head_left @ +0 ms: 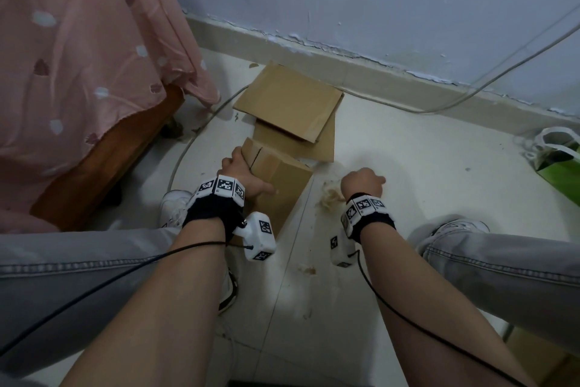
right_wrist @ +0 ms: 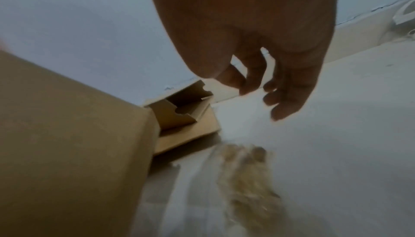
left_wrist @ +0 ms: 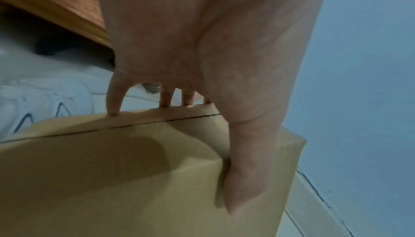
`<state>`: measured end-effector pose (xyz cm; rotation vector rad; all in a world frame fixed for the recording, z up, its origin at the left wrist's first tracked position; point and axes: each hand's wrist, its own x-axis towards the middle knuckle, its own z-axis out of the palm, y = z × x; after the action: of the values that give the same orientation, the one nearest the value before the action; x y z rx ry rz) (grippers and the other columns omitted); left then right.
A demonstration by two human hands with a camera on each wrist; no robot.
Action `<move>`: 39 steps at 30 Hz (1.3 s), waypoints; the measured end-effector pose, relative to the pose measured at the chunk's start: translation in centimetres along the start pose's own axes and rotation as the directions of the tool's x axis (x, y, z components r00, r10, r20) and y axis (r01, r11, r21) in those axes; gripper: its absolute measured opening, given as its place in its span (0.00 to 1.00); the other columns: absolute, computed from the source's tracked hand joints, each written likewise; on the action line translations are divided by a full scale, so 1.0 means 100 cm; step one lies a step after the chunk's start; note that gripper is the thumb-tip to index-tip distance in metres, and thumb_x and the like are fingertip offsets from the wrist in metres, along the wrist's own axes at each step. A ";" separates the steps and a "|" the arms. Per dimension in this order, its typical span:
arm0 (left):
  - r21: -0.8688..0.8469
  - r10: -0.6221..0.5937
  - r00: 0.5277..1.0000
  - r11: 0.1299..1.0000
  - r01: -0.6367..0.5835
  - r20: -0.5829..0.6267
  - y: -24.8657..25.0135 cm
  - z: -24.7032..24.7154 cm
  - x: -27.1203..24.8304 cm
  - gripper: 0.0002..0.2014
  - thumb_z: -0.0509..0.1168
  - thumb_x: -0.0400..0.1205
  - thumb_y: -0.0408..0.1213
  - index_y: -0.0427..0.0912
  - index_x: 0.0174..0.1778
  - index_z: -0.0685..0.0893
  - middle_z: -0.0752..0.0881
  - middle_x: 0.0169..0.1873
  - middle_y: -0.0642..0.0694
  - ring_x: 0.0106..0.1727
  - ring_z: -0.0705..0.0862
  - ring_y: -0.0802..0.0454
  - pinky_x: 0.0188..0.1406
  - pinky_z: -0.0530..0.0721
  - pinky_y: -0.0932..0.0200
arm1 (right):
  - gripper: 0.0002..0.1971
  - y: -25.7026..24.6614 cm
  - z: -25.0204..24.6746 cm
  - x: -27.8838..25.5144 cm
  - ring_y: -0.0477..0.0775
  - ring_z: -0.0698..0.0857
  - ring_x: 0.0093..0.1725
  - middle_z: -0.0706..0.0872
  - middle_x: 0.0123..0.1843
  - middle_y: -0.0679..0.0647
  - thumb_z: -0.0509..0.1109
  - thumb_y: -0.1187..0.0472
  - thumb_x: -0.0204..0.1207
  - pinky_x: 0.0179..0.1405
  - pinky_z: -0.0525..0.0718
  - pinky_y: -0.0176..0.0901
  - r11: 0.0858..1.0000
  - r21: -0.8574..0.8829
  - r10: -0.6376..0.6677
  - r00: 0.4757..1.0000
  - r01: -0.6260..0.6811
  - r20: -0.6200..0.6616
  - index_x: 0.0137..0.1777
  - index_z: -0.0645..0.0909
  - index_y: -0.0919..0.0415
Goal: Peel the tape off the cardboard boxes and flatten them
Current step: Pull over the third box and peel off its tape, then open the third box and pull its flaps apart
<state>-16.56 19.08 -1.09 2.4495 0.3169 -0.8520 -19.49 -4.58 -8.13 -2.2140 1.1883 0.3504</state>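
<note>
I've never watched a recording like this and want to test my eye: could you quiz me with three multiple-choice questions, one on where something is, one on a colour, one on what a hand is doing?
1. Where does the crumpled wad of peeled tape lie?
A. on the pale floor beside the right hand
B. on top of the box
C. inside the bag

2. What colour is the bag at the right edge?
A. red
B. green and white
C. black

3. What is the left hand doing?
A. hanging free
B. lying flat on the floor
C. gripping the still-assembled brown cardboard box

Answers: 1 A, the wad sits on the floor just by the right hand. 2 B, green body, white handles. 3 C, the left wrist view shows fingers over the box's edge and the thumb pressed on its face.
</note>
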 end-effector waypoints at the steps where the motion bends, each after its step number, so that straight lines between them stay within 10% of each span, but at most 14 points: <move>1: -0.004 -0.019 1.000 1.000 0.019 -0.019 -0.001 0.002 -0.002 0.61 0.83 0.62 0.52 0.45 0.83 0.49 0.64 0.76 0.38 0.76 0.68 0.34 0.73 0.71 0.37 | 0.19 -0.010 -0.006 -0.007 0.67 0.81 0.61 0.77 0.68 0.70 0.59 0.57 0.84 0.48 0.76 0.47 0.999 0.041 0.016 1.000 -0.017 0.016 0.67 0.76 0.72; 4: -0.085 -0.069 0.997 0.994 0.066 -0.027 0.002 0.003 -0.015 0.62 0.81 0.64 0.56 0.39 0.82 0.47 0.62 0.78 0.35 0.78 0.65 0.33 0.74 0.69 0.38 | 0.34 -0.047 -0.024 -0.036 0.65 0.85 0.58 0.81 0.69 0.65 0.56 0.38 0.83 0.59 0.84 0.53 0.993 0.084 -0.099 0.945 0.077 0.310 0.76 0.72 0.67; 6: -0.108 -0.079 0.997 0.991 0.079 -0.002 0.006 -0.003 -0.021 0.65 0.79 0.63 0.62 0.38 0.83 0.44 0.61 0.79 0.34 0.78 0.65 0.33 0.74 0.69 0.38 | 0.47 -0.070 -0.034 -0.059 0.68 0.83 0.65 0.77 0.75 0.63 0.53 0.23 0.75 0.63 0.83 0.61 0.984 0.128 -0.174 0.809 0.123 0.561 0.81 0.67 0.59; 10: -0.244 0.059 0.989 0.969 -0.025 0.136 -0.001 -0.023 -0.025 0.71 0.75 0.47 0.77 0.52 0.81 0.48 0.73 0.73 0.41 0.66 0.81 0.38 0.60 0.84 0.37 | 0.68 -0.085 -0.036 -0.076 0.69 0.78 0.71 0.73 0.80 0.60 0.52 0.08 0.45 0.68 0.79 0.68 0.952 0.169 -0.304 0.737 0.254 0.604 0.81 0.70 0.54; 18: -0.412 0.279 0.954 0.886 -0.211 0.112 0.002 -0.028 -0.047 0.39 0.75 0.76 0.49 0.51 0.80 0.63 0.80 0.66 0.46 0.61 0.84 0.42 0.60 0.85 0.38 | 0.69 -0.073 -0.048 -0.084 0.71 0.76 0.74 0.71 0.81 0.61 0.58 0.09 0.45 0.68 0.78 0.72 0.946 0.306 -0.288 0.717 0.110 0.635 0.84 0.63 0.52; 24: -0.322 0.280 0.958 0.914 -0.247 0.060 0.011 -0.029 -0.054 0.20 0.72 0.77 0.52 0.48 0.61 0.77 0.85 0.46 0.45 0.49 0.89 0.37 0.48 0.89 0.37 | 0.52 -0.075 -0.047 -0.095 0.62 0.84 0.65 0.82 0.71 0.57 0.73 0.24 0.59 0.65 0.84 0.61 0.898 -0.056 -0.335 0.762 0.436 0.555 0.78 0.72 0.57; 28: -0.182 0.192 0.975 0.969 -0.169 0.114 0.005 -0.027 -0.043 0.31 0.66 0.65 0.57 0.35 0.56 0.80 0.89 0.44 0.32 0.41 0.91 0.34 0.45 0.90 0.35 | 0.67 -0.073 -0.038 -0.100 0.62 0.80 0.70 0.77 0.76 0.57 0.81 0.27 0.48 0.69 0.80 0.61 0.845 -0.197 -0.309 0.753 0.498 0.581 0.84 0.58 0.58; 32: -0.090 0.146 0.986 0.986 -0.138 0.084 0.007 -0.023 -0.045 0.21 0.64 0.78 0.51 0.34 0.52 0.80 0.87 0.45 0.33 0.44 0.89 0.35 0.49 0.89 0.43 | 0.74 -0.081 -0.032 -0.106 0.64 0.68 0.80 0.62 0.85 0.60 0.83 0.37 0.58 0.76 0.73 0.61 0.796 -0.268 -0.319 0.752 0.543 0.577 0.85 0.30 0.60; 39: -0.025 0.132 0.987 0.991 -0.130 0.096 0.010 -0.030 -0.033 0.24 0.62 0.82 0.51 0.34 0.64 0.80 0.86 0.56 0.35 0.54 0.86 0.37 0.58 0.84 0.47 | 0.67 -0.086 -0.030 -0.105 0.66 0.70 0.78 0.63 0.84 0.63 0.80 0.39 0.65 0.75 0.74 0.60 0.793 -0.254 -0.340 0.748 0.554 0.570 0.86 0.31 0.57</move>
<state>-17.23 19.67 3.40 2.3730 0.1261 -0.9035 -18.49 4.17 2.58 -2.4485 0.2716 0.9671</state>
